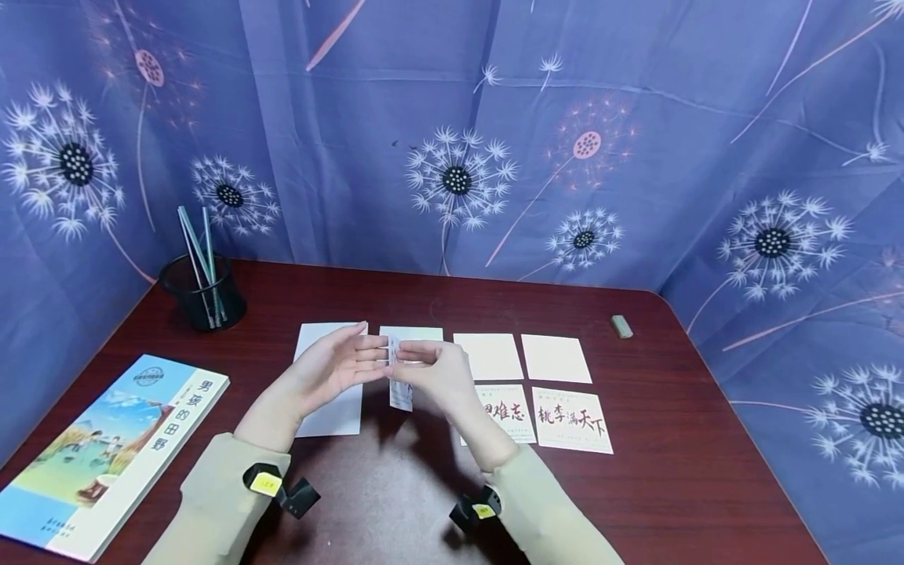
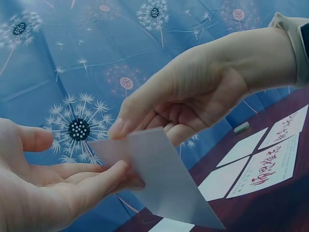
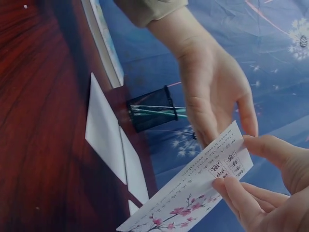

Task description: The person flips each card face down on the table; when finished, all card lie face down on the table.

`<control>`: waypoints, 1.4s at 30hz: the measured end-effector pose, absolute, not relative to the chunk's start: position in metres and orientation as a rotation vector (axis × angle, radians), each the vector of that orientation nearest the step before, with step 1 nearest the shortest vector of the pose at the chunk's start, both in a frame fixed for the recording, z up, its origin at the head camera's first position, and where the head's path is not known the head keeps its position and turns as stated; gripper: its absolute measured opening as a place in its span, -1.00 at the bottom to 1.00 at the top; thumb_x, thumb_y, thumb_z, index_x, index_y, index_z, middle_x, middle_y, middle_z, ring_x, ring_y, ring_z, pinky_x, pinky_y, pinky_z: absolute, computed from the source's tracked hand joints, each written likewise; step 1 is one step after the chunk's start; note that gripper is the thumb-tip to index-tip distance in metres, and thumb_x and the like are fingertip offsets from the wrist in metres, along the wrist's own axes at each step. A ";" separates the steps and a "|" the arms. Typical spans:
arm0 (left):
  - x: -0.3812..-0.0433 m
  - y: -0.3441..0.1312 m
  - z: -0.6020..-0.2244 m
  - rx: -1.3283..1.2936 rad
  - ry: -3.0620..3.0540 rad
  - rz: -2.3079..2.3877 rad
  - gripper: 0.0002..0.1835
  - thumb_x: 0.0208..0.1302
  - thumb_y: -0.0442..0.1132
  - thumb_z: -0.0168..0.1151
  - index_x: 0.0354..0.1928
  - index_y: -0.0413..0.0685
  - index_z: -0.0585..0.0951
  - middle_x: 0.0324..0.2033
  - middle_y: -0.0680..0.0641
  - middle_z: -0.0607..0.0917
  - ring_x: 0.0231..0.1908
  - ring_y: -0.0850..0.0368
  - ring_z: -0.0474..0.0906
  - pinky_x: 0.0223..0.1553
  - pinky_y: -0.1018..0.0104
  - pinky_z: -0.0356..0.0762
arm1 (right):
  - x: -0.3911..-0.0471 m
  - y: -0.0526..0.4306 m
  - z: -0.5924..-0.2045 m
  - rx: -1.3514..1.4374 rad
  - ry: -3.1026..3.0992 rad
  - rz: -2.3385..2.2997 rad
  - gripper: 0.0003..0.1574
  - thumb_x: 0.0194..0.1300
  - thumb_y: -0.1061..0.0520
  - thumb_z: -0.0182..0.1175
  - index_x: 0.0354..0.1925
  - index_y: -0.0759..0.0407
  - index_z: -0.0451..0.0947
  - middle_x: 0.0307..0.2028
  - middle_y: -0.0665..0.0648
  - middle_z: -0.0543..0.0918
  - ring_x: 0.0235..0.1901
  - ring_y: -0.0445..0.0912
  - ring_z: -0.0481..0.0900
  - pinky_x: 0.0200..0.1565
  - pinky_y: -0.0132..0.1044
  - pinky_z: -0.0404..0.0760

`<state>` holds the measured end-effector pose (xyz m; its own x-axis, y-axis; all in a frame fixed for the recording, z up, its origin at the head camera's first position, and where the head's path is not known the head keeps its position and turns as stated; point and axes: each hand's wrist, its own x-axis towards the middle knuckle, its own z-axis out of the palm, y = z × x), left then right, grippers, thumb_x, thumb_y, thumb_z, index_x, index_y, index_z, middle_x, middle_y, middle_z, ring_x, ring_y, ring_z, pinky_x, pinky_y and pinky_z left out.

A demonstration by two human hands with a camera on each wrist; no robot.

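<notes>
Operator: From where is the head camera looking?

Technician: It is facing forward and down from above, covering tabletop and curtain.

Operator: And at the wrists?

Technician: The left camera is sitting close, looking past left hand to right hand; the right camera, equally close, sideways, is facing the pen holder. Both are viewing the card from opposite sides.

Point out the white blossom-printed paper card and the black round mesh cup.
White blossom-printed paper card [image 3: 193,186]: right wrist view, printed face.
Black round mesh cup [image 1: 229,294]: head view, side wall.
</notes>
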<state>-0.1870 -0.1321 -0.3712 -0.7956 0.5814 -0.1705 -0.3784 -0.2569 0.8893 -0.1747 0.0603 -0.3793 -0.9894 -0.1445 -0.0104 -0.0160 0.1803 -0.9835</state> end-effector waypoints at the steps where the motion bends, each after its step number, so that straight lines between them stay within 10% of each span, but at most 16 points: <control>1: -0.188 -0.133 -0.371 0.258 1.385 2.088 -0.28 0.58 -0.05 -0.47 0.42 -0.61 -0.18 0.42 -0.60 -0.09 0.42 -0.32 0.02 0.17 0.41 0.52 | -0.175 0.062 -0.378 -0.168 2.320 -1.950 -0.45 0.03 0.23 0.46 0.03 0.38 0.63 -0.13 0.33 0.74 -0.14 0.04 0.75 -0.08 -0.30 0.70; 8: -0.191 -0.134 -0.372 0.259 1.279 2.121 -0.30 0.60 -0.06 -0.43 0.43 -0.59 -0.14 0.42 -0.58 -0.04 0.11 0.11 0.57 0.19 0.36 0.52 | -0.179 0.077 -0.373 -0.177 2.115 -2.049 -0.43 0.12 0.28 0.32 0.11 0.47 0.54 -0.02 0.43 0.67 -0.07 -0.07 0.71 -0.02 -0.26 0.69; 26: -0.193 -0.133 -0.400 0.256 1.266 2.055 -0.34 0.60 -0.12 -0.43 0.41 -0.63 -0.12 0.22 -0.35 0.48 0.06 0.10 0.63 0.19 0.33 0.52 | -0.183 0.111 -0.404 -0.014 2.105 -1.961 -0.35 0.07 0.37 0.11 0.17 0.61 0.40 0.06 0.51 0.60 -0.17 -0.15 0.66 -0.01 -0.30 0.67; 42: -0.188 -0.123 -0.423 0.203 1.368 1.902 -0.35 0.59 -0.13 -0.48 0.38 -0.67 -0.04 0.35 -0.63 0.12 0.15 0.01 0.56 0.23 0.27 0.50 | -0.184 0.134 -0.438 -0.023 2.218 -1.735 -0.41 0.06 0.39 0.18 0.11 0.61 0.46 0.01 0.50 0.63 -0.13 -0.03 0.70 -0.01 -0.22 0.68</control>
